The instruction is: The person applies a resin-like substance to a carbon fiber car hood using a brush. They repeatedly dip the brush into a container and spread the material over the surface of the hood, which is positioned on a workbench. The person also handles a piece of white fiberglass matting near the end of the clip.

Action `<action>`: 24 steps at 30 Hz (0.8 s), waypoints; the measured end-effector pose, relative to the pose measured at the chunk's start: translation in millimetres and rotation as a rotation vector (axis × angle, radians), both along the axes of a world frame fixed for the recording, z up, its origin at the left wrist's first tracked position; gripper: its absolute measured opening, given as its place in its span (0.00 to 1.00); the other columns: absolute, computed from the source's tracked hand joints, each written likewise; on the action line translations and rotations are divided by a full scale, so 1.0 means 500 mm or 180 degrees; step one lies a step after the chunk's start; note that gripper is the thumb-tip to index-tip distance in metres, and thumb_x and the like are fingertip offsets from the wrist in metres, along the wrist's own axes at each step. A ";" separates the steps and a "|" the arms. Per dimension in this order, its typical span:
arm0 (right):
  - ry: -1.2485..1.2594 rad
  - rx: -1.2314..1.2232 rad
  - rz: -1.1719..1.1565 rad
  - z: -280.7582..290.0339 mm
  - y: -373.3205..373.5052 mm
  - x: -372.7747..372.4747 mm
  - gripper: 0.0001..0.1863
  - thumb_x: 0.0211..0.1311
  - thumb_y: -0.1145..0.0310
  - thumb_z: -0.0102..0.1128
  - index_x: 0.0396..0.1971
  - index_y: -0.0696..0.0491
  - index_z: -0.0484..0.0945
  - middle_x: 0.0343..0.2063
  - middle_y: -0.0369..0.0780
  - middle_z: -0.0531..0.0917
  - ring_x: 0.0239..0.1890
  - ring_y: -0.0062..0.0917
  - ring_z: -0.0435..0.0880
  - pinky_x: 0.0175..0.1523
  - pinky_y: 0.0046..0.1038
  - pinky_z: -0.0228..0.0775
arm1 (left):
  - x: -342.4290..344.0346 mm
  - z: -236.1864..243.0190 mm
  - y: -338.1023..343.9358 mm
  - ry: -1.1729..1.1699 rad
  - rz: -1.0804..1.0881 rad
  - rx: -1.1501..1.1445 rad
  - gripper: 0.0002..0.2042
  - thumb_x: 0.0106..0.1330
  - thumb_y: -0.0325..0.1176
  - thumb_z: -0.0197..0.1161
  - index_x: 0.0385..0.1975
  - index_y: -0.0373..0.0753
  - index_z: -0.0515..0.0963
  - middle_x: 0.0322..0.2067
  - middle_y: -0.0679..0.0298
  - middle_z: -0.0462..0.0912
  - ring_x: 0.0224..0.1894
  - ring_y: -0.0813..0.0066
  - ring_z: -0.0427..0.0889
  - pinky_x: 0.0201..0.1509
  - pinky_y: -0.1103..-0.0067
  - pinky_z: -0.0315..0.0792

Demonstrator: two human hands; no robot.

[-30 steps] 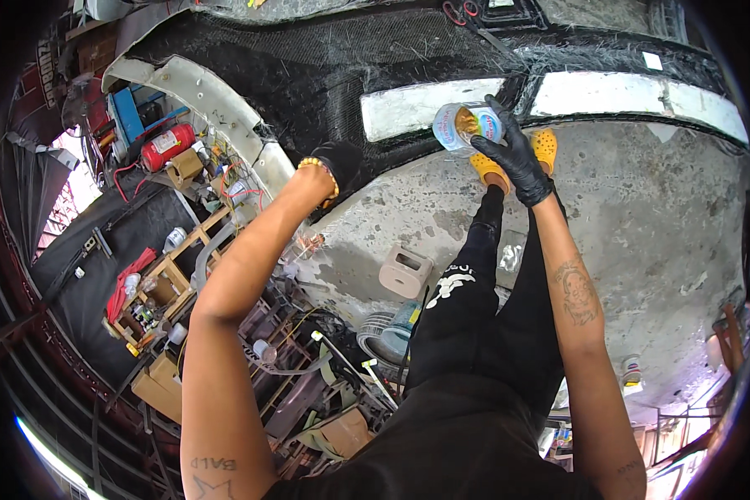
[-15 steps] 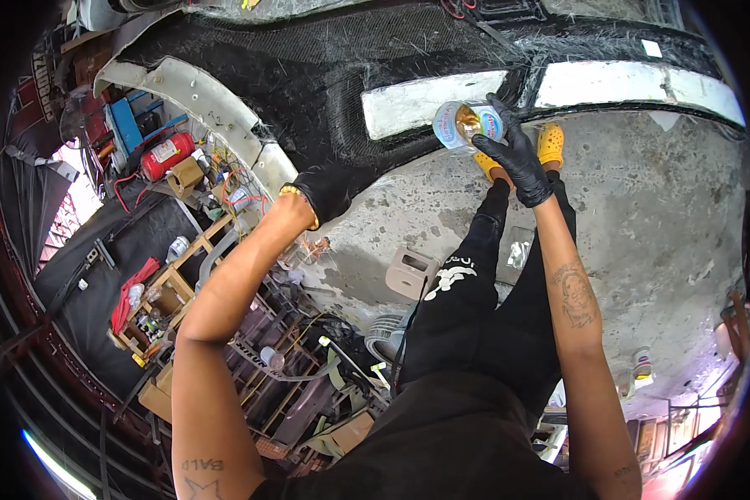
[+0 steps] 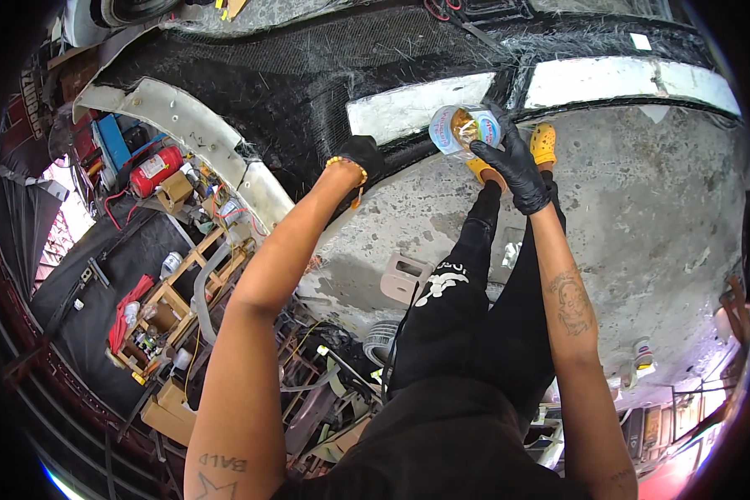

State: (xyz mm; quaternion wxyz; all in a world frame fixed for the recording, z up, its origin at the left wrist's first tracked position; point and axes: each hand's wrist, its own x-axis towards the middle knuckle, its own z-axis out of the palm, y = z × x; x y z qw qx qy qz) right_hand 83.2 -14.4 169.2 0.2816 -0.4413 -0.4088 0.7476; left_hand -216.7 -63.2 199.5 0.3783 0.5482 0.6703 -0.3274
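Note:
My right hand (image 3: pixel 512 171), in a black glove, grips a clear plastic container (image 3: pixel 454 132) with a pale blue label and amber liquid inside. It holds the container tilted, close to the panel's near edge. My left hand (image 3: pixel 363 155), also gloved in black, is closed over that edge; a small orange piece (image 3: pixel 357 200) shows below it, and the fingers are mostly hidden. Ahead lies a long curved panel (image 3: pixel 250 87) covered with black woven cloth and pale loose strands. White strips (image 3: pixel 429 102) show along its near side.
On the left, a red fire extinguisher (image 3: pixel 156 171), a cardboard box (image 3: pixel 173 192) and wooden frames (image 3: pixel 171 304) stand among clutter. A beige plastic piece (image 3: pixel 404 277) lies on the concrete floor (image 3: pixel 642 225). Red-handled scissors (image 3: pixel 442 10) rest on the far side of the panel.
My left hand has moved right along the panel's near edge, toward the container. My right hand still holds the container in nearly the same place. The view has shifted slightly.

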 end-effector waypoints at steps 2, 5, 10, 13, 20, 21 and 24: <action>0.0041 -0.0203 -0.0023 0.008 0.003 0.001 0.42 0.54 0.63 0.72 0.66 0.55 0.61 0.61 0.44 0.68 0.63 0.28 0.68 0.66 0.30 0.59 | 0.006 -0.016 -0.013 0.0037 0.0320 0.0148 0.14 0.56 0.38 0.56 0.29 0.33 0.84 0.33 0.42 0.83 0.39 0.48 0.84 0.45 0.63 0.77; 0.0031 -0.0315 -0.0068 0.008 0.006 0.008 0.41 0.55 0.63 0.71 0.66 0.55 0.61 0.61 0.44 0.69 0.62 0.27 0.68 0.66 0.30 0.60 | 0.041 -0.015 0.012 0.0028 0.0622 0.0179 0.14 0.57 0.35 0.55 0.33 0.32 0.83 0.38 0.41 0.82 0.44 0.47 0.82 0.50 0.66 0.76; 0.0012 -0.0273 -0.0013 0.011 0.003 -0.004 0.40 0.56 0.63 0.71 0.66 0.55 0.61 0.61 0.44 0.68 0.62 0.27 0.68 0.66 0.30 0.60 | 0.043 -0.035 0.006 -0.0119 0.0757 0.0367 0.14 0.57 0.35 0.56 0.32 0.32 0.83 0.37 0.41 0.82 0.43 0.47 0.83 0.49 0.65 0.76; 0.0050 -0.0298 -0.0094 0.006 -0.003 -0.001 0.40 0.56 0.64 0.71 0.66 0.55 0.61 0.61 0.44 0.68 0.63 0.27 0.67 0.66 0.30 0.59 | 0.062 -0.002 0.031 -0.0243 0.0772 0.0493 0.12 0.55 0.34 0.57 0.31 0.33 0.83 0.35 0.43 0.83 0.41 0.47 0.83 0.48 0.65 0.77; -0.0045 -0.0100 -0.0118 -0.006 -0.012 0.006 0.40 0.55 0.65 0.71 0.66 0.55 0.61 0.62 0.43 0.68 0.63 0.27 0.67 0.67 0.30 0.58 | 0.064 0.059 0.065 0.0157 -0.0106 -0.0043 0.13 0.60 0.34 0.54 0.35 0.34 0.83 0.39 0.45 0.83 0.43 0.52 0.84 0.48 0.67 0.78; -0.0003 -0.0077 -0.0131 -0.007 -0.011 0.003 0.40 0.55 0.65 0.71 0.66 0.55 0.61 0.62 0.43 0.68 0.63 0.27 0.67 0.67 0.30 0.58 | 0.062 0.051 0.058 0.0121 -0.0139 -0.0096 0.13 0.61 0.34 0.54 0.36 0.34 0.83 0.39 0.45 0.83 0.44 0.52 0.84 0.48 0.67 0.78; -0.0071 -0.0073 -0.0018 0.011 -0.005 0.005 0.40 0.55 0.65 0.71 0.66 0.55 0.61 0.62 0.43 0.68 0.63 0.26 0.67 0.67 0.30 0.58 | 0.069 -0.006 0.033 0.0096 -0.0038 -0.0300 0.13 0.62 0.35 0.55 0.36 0.33 0.83 0.41 0.45 0.83 0.45 0.53 0.84 0.49 0.67 0.77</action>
